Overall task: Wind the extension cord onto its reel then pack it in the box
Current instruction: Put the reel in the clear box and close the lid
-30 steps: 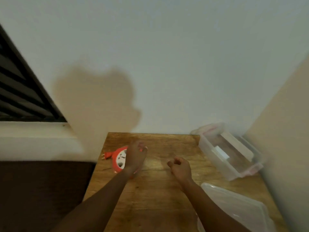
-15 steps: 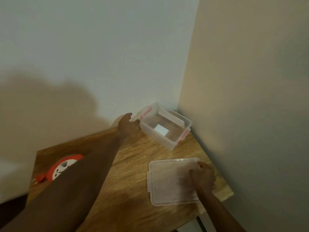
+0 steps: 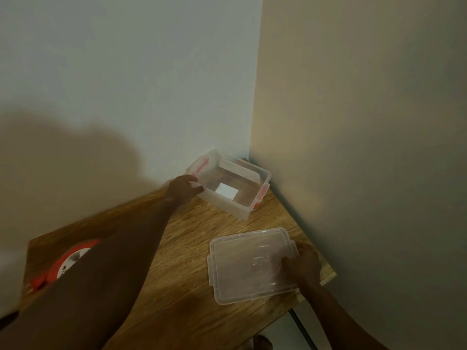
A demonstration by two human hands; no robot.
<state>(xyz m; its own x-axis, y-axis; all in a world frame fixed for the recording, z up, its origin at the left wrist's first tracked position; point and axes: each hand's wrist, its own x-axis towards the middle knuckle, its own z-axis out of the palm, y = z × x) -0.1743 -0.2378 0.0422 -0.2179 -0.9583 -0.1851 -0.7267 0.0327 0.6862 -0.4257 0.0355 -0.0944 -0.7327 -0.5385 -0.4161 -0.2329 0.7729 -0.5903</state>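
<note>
The left hand [image 3: 185, 189] grips the open box [image 3: 228, 184] by its near corner, probably to drag it closer, the right hand [image 3: 302, 265] presses on the lid [image 3: 249, 265], and the reel [image 3: 67, 262] waits behind the left forearm.

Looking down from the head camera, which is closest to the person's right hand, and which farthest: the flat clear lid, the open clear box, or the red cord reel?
From the right hand:
1. Clear lid: the hand rests on its right edge, at the table's near right.
2. Open box: farther back in the wall corner, with the left hand at its rim.
3. Red reel: far left, partly hidden by the left arm.
</note>
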